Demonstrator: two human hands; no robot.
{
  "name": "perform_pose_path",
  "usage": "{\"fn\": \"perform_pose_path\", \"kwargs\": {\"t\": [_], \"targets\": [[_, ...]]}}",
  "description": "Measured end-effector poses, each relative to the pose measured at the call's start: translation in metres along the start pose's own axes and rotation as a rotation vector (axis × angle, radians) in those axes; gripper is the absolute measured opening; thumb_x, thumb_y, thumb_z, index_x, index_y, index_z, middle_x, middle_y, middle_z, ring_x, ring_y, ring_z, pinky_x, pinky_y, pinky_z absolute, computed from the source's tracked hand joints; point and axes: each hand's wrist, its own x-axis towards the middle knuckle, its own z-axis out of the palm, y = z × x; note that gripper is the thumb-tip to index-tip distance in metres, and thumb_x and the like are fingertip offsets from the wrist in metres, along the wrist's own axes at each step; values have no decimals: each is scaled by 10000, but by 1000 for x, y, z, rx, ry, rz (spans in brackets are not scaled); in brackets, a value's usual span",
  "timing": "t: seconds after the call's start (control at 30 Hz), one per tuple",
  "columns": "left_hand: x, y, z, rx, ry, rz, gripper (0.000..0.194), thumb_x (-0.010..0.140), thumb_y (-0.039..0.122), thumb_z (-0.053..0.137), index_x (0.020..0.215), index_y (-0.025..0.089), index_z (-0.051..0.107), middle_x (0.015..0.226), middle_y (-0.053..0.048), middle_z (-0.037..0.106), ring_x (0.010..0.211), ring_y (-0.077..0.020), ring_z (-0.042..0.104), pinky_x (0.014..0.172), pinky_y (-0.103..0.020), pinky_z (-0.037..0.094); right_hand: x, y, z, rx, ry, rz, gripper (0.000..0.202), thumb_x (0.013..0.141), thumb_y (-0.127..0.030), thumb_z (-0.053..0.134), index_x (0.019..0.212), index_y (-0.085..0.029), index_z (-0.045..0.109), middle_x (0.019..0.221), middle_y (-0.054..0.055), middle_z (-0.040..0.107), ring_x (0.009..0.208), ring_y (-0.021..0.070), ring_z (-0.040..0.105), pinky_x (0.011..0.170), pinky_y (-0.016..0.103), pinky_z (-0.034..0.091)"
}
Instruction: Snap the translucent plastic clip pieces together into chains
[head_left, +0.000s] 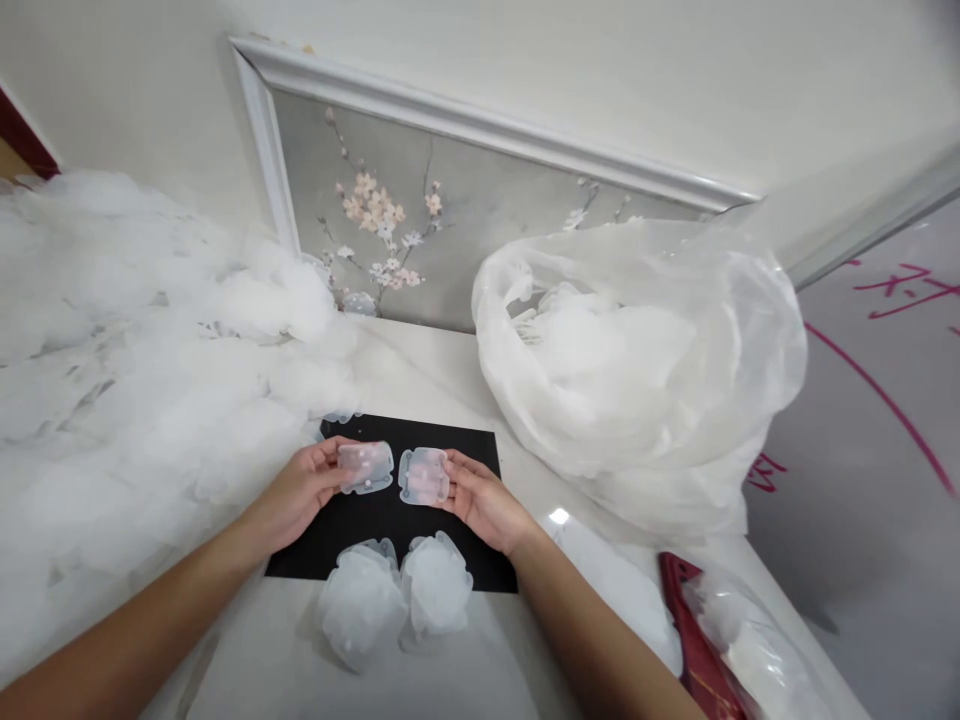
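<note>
Over a black mat (360, 540), my left hand (304, 490) pinches a translucent, notched plastic piece (367, 467) by its left side. A similar translucent piece (424, 476) is gripped at its right side by my right hand (484, 500). The two pieces are held flat, side by side, with a narrow gap between them. Nearer to me, two small stacks of such pieces, a left stack (361, 605) and a right stack (436, 588), lie at the mat's front edge, close together.
A large heap of translucent pieces (150, 400) covers the left side. An open clear bag (637, 370) with white pieces stands at the back right. At the lower right are a red object (701, 650) and a filled plastic bag (765, 650). Behind is a framed flower panel (480, 210).
</note>
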Motion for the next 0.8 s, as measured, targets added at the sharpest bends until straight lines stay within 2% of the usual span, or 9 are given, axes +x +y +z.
{"fn": "perform_pose_path", "kwargs": {"t": [0.03,0.1,0.2,0.3,0.37,0.53,0.67,0.8], "targets": [[0,-1,0,50,20,58,183,634,296,842,759,205,745,1220,-93,718,1261,-341,553,1082,-444,403,0,0,0,-2,1,0,326,720,-367,820,912,-184,631,876,39,735,843,199,722,866,388,553],[0,-1,-1,111,22,154,207,679,349,804,593,195,694,1342,-91,648,1299,-359,510,1068,-445,405,0,0,0,0,4,-2,317,725,-364,816,908,-185,630,875,42,735,850,205,722,866,395,555],[-2,0,-1,128,-7,157,175,690,289,760,562,199,683,1468,-59,539,1328,-372,474,981,-408,467,0,0,-1,6,-2,-4,293,736,-356,809,896,-191,629,868,34,733,852,204,723,871,399,555],[-4,2,0,53,-51,44,39,669,191,688,642,201,714,1432,-68,576,1305,-363,500,877,-359,516,0,-1,0,4,-17,-10,296,735,-362,812,897,-190,634,864,31,734,854,201,722,879,398,553],[-4,2,0,-30,-96,-5,109,677,179,663,754,202,736,1352,-83,640,1245,-344,552,843,-348,529,-1,-1,1,5,-14,-9,307,729,-372,816,899,-187,639,869,35,740,851,202,723,881,400,553],[-1,0,0,-170,-91,-33,243,866,352,607,1027,207,716,1219,-102,707,1150,-296,610,827,-363,547,-1,-2,1,13,11,-2,335,716,-413,820,896,-188,649,898,46,757,840,209,726,868,404,558],[2,-3,-3,-200,-74,-43,301,900,407,574,1085,205,698,1214,-110,708,1113,-290,635,830,-368,548,1,0,-2,-14,14,-9,385,741,-468,786,956,-178,654,922,75,757,868,225,725,867,410,553],[0,-2,-4,-104,-99,-6,342,893,464,578,1116,228,685,1317,-101,656,1197,-307,588,876,-377,528,1,0,-2,-89,37,-51,363,768,-443,751,999,-176,666,930,80,749,870,228,723,859,414,550]]}}
